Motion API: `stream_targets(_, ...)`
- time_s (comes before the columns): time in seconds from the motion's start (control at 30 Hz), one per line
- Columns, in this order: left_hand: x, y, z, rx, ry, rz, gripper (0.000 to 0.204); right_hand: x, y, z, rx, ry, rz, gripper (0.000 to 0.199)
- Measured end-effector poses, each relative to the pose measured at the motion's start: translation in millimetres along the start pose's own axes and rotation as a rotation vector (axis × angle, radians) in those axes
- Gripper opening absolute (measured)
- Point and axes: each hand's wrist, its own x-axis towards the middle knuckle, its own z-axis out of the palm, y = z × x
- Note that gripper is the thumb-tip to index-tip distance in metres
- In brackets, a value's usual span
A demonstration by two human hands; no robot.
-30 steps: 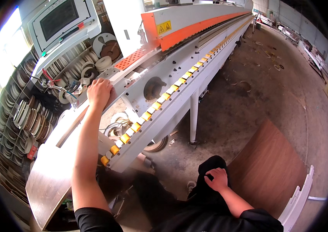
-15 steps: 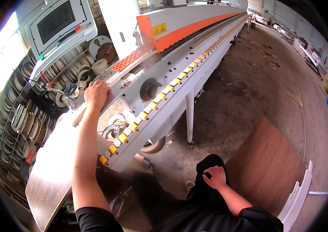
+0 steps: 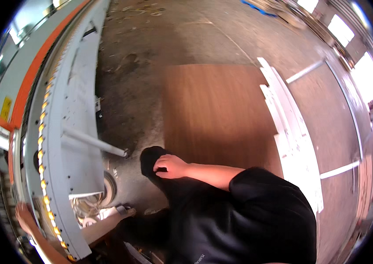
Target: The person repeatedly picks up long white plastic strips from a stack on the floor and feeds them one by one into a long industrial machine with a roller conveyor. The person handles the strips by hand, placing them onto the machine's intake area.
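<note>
At the lower left, my left hand [image 3: 25, 216] lies on the near end of a long grey and orange machine [image 3: 30, 83], beside its row of yellow rollers [image 3: 42, 169]. Its fingers are small and somewhat blurred but look laid over the edge, with nothing visible in them. My right hand [image 3: 172, 166] rests on my knee in black trousers [image 3: 150, 154]. The fingers curve loosely, the thumb stands apart, and the hand holds nothing. Just past this knee, a large brown wood-grain panel [image 3: 217, 105] lies low over the floor.
White boards [image 3: 294, 145] lie along the panel's right side, with a metal frame [image 3: 342, 169] beyond them. A machine leg [image 3: 96, 143] slants to the floor. Coiled edging rolls [image 3: 108, 189] sit under the machine. A blue pallet [image 3: 259, 8] stands far back.
The view has swung to the right, so the machine now sits at the left edge and the panel in the middle. My left hand stays on the machine, my right on my knee.
</note>
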Motion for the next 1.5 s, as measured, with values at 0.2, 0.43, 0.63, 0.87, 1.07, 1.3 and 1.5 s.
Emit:
stream_targets(0.2,19,14,20,0.005,-0.108,0.034,0.039,-110,33,-81,-0.177,0.202,0.361,0.024)
stream_targets(0.43,-6,-27,28,0.068,0.005,0.061,0.031,-307,84,-173,-0.697,0.506,0.98,0.038)
stream_targets(0.63,-2,28,-7,0.084,-0.05,0.045,0.03,-439,58,-245,-0.849,0.543,1.631,0.081)
stream_targets(0.87,0,54,-22,0.074,-0.074,0.03,0.029,-487,58,-262,-0.745,0.488,1.927,0.082)
stream_targets(1.07,-10,48,-21,0.063,-0.092,-0.005,0.028,-479,60,-243,-0.793,0.413,1.826,0.077)
stream_targets(1.3,-16,37,-17,0.039,-0.092,-0.032,0.027,-502,18,-224,-0.769,0.515,1.528,0.1)
stream_targets(1.5,-17,31,12,-0.016,-0.124,-0.042,0.026,-646,-18,-215,-0.696,0.109,2.052,0.108)
